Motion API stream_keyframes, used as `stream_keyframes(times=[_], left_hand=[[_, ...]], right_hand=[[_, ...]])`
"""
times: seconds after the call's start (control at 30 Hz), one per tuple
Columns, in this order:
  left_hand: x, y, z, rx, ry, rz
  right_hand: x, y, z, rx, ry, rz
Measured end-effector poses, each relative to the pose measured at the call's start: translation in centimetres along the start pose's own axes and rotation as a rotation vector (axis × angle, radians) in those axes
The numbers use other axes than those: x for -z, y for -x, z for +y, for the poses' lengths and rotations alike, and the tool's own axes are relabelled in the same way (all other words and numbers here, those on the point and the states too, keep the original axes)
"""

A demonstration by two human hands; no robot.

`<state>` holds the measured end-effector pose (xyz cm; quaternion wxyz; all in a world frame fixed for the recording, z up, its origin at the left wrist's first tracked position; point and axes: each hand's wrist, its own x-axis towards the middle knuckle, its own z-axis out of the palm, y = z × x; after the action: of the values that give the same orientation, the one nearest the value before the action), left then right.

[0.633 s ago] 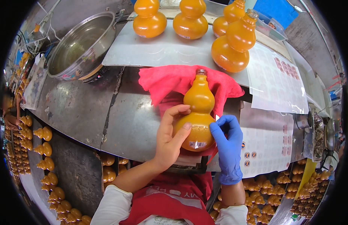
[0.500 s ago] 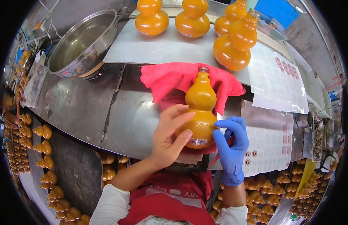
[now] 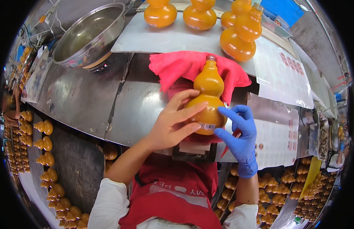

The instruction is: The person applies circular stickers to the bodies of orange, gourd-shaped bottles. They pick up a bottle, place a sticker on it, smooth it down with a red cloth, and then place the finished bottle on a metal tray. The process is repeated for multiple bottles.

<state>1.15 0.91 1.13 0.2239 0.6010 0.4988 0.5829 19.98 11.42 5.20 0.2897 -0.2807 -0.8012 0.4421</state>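
From the head view, I see a gourd-shaped orange bottle [image 3: 210, 89] in front of the person, its neck pointing away and its round base toward the apron [image 3: 165, 198], with a barcode label facing up. The bare left hand [image 3: 163, 124] cups its left side, fingers and thumb spread apart but laid on the lower bulge, holding it. The right hand [image 3: 241, 133], in a blue glove, is half open at the bottle's right side; its thumb and forefinger reach the lower bulge, though I can't tell whether both tips touch, and its other fingers curl around a thin red tool [image 3: 225, 152] whose point sticks out below. Behind the bottle a pink cloth [image 3: 173, 66] lies bunched on the metal bench [image 3: 140, 95]. Farther back, more orange bottles [image 3: 238, 44] stand on and beside a pale sheet [image 3: 158, 40], and a wide metal pan [image 3: 91, 36] sits to the left. Right of the gloved hand lies a sticker sheet [image 3: 276, 124], a few round labels near its left edge, with another printed sheet [image 3: 281, 86] beyond it. Lower down, rows of small-looking orange bottles [image 3: 47, 159] line both sides.
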Motion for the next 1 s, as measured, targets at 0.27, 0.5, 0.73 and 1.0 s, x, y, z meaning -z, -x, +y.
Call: stream_keyframes(times=[0.27,0.5,0.73,1.0], left_hand=[[0.1,-0.1,0.1,0.045,-0.083,-0.063],[0.2,0.5,-0.2,0.094,0.171,0.009],[-0.2,0.5,-0.6,0.058,0.186,0.007],[-0.1,0.4,-0.8,0.006,0.118,0.01]], right_hand=[[-0.8,-0.4,0.9,0.108,0.115,0.038],[-1.0,0.1,1.3,0.034,-0.022,0.085],[-1.6,-0.2,1.6,0.145,0.093,0.08],[-1.6,0.2,0.4,0.114,0.073,0.081]])
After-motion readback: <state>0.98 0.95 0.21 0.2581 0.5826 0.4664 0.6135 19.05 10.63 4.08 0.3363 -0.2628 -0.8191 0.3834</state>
